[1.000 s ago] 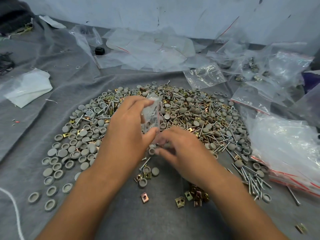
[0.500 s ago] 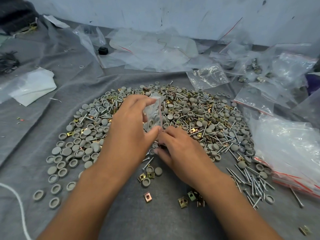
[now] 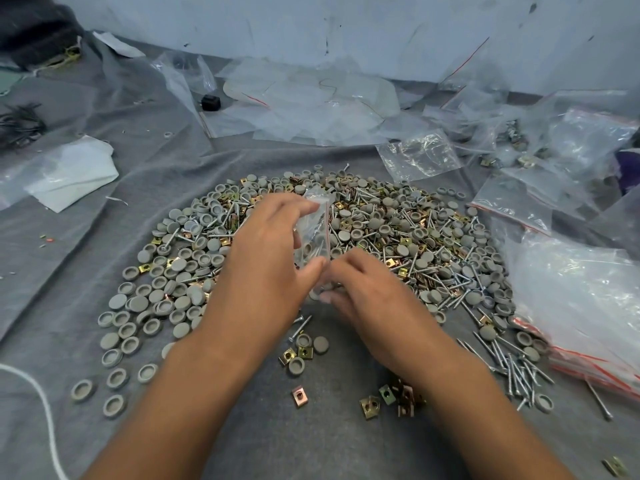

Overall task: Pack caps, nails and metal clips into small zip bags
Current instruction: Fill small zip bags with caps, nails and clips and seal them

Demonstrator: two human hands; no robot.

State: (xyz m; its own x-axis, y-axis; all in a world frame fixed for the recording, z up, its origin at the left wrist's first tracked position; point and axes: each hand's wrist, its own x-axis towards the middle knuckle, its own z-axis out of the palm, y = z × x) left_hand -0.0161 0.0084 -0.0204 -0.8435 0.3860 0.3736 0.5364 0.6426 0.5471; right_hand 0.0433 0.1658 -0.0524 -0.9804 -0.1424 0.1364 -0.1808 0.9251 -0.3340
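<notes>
Your left hand (image 3: pixel 266 271) grips one small zip bag (image 3: pixel 313 233) between thumb and fingers, over the near middle of the pile. The red zip line runs down the bag's right side, so the mouth faces your right hand (image 3: pixel 367 296). That looks deliberate: parts can go straight in from that side. At least one nail shows through the plastic; other contents cannot be made out.

The right hand's fingers are curled down at the bag's lower edge, just beside your left thumb. Whether they pinch the bag, a part, or nothing cannot be told; the fingertips are hidden.

Stock lies loose on the grey cloth (image 3: pixel 242 427), all within reach, which suits picking by hand.

Counts:
- Grey caps (image 3: pixel 180 299): far too many to count, well over a hundred, thickest left and centre.
- Nails (image 3: pixel 512 368): scores, mixed through the pile and fanned out at its right edge.
- Metal clips (image 3: pixel 384 400): scattered through the pile; a small clump of several near your right forearm, one lone clip (image 3: pixel 299 396) just left of it, one more at bottom right.
- Hands: two. Bag in hand: one.
- Spare zip bags (image 3: pixel 419 155): a loose heap beyond the pile and down the right, overlapping, number unclear.
</notes>
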